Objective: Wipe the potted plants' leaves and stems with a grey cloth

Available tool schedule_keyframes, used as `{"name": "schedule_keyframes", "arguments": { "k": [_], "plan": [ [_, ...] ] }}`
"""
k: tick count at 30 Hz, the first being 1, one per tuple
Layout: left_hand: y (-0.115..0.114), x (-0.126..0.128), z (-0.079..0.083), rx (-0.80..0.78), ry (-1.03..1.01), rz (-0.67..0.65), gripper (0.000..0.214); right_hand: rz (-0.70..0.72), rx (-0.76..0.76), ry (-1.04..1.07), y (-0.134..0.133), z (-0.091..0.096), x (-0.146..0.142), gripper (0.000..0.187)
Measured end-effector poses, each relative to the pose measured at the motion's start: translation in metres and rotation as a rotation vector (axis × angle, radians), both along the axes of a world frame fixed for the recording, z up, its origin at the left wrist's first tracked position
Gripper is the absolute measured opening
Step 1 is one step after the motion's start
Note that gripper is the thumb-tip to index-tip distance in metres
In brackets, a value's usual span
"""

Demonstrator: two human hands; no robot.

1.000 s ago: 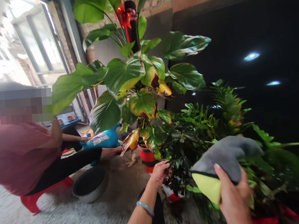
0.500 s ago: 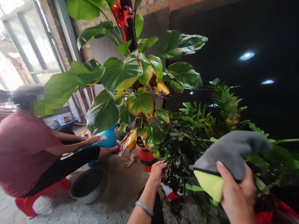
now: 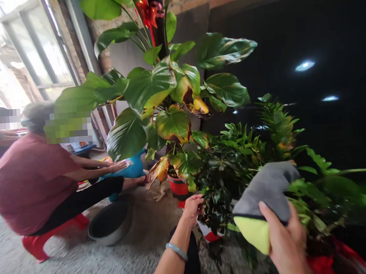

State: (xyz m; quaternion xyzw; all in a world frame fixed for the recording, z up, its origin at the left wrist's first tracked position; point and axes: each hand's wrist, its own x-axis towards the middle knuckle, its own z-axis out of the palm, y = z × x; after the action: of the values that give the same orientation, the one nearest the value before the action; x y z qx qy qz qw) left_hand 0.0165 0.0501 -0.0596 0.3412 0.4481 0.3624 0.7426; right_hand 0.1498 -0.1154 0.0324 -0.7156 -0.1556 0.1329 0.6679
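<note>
My right hand (image 3: 286, 244) is closed on a grey and yellow cloth (image 3: 264, 200), pressed against the green fronds of a leafy plant (image 3: 318, 186) at the lower right. My left hand (image 3: 192, 207), a bracelet on its wrist, has its fingers curled on the dark leaves of a small bushy plant (image 3: 226, 171) in a red and white pot (image 3: 210, 234). Behind them stands a tall plant with big green and yellowing leaves (image 3: 155, 97) in a red pot (image 3: 177, 187).
A person in a red top (image 3: 32, 181) crouches at the left on a red stool (image 3: 36, 243), hands on a blue object (image 3: 130, 167). A grey basin (image 3: 109, 223) sits on the rough floor. Windows fill the upper left; a dark panel stands behind the plants.
My right hand has shifted the cloth slightly left and down into the fronds. My left hand stays on the dark plant. The crouching person has leaned more upright.
</note>
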Motion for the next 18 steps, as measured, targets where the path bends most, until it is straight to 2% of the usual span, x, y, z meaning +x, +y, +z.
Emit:
{"name": "schedule_keyframes", "arguments": {
  "k": [1,2,4,6,7,9,11,13,15,16,18],
  "plan": [
    [-0.001,0.000,0.001,0.000,0.000,-0.007,0.018,0.014,0.018,-0.010,0.013,-0.001,-0.004,0.082],
    [-0.002,0.001,0.002,0.008,0.000,-0.009,0.018,0.099,0.018,0.002,0.024,-0.005,-0.011,0.079],
    [-0.004,0.002,0.002,0.028,0.004,0.007,0.018,0.374,0.000,0.029,0.033,-0.020,-0.031,0.070],
    [-0.005,0.002,0.003,0.039,0.010,0.036,0.026,0.575,-0.004,0.024,0.022,-0.035,-0.047,0.061],
    [-0.005,0.002,0.003,0.039,0.012,0.048,0.029,0.600,0.012,0.009,0.010,-0.040,-0.050,0.057],
    [-0.004,0.001,0.004,0.034,0.010,0.052,0.026,0.528,0.020,-0.022,-0.018,-0.038,-0.043,0.053],
    [-0.004,0.001,0.006,0.025,0.008,0.043,0.016,0.339,-0.052,-0.047,-0.038,-0.020,-0.023,0.063],
    [-0.005,0.001,0.008,0.017,0.008,0.028,0.015,0.023,-0.125,-0.098,-0.040,0.005,-0.001,0.082],
    [-0.006,0.001,0.008,0.024,0.016,0.021,0.016,-0.211,-0.080,-0.156,-0.023,0.025,0.009,0.090],
    [-0.007,0.001,0.007,0.035,0.026,0.017,0.015,-0.237,-0.030,-0.160,-0.010,0.029,0.008,0.088],
    [-0.006,0.002,0.004,0.114,0.094,-0.012,0.009,-0.083,0.047,-0.095,0.016,0.025,-0.007,0.077]
  ]
}}
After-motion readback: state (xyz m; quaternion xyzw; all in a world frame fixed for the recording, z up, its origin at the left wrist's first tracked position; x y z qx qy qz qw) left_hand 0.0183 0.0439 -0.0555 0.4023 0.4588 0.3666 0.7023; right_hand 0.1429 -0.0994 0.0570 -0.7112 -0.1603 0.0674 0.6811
